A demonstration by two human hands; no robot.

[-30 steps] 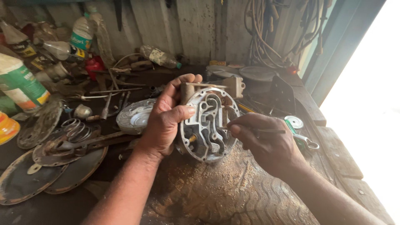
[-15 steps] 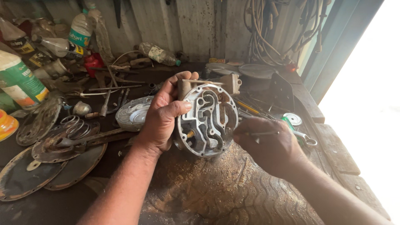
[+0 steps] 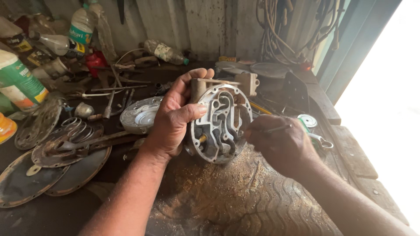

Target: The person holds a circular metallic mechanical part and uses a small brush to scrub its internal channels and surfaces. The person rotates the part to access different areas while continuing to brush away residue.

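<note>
Against the rubber mat (image 3: pixel 245 205), the left hand (image 3: pixel 175 120) is clenching the tilted-back aluminium cover plate (image 3: pixel 221 124) (channels exposed) while the right hand (image 3: pixel 280 144) is pinching a thin scraper (image 3: pixel 276 128) nearer its rim.

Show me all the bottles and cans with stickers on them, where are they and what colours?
Green and white round can: far left, upright, white lid.
Clear plastic bottle with blue and white label: back left, upright by the wall.
Clear plastic bottle with greenish label: back middle, lying on its side.
Orange container: left edge, only partly seen.
</note>
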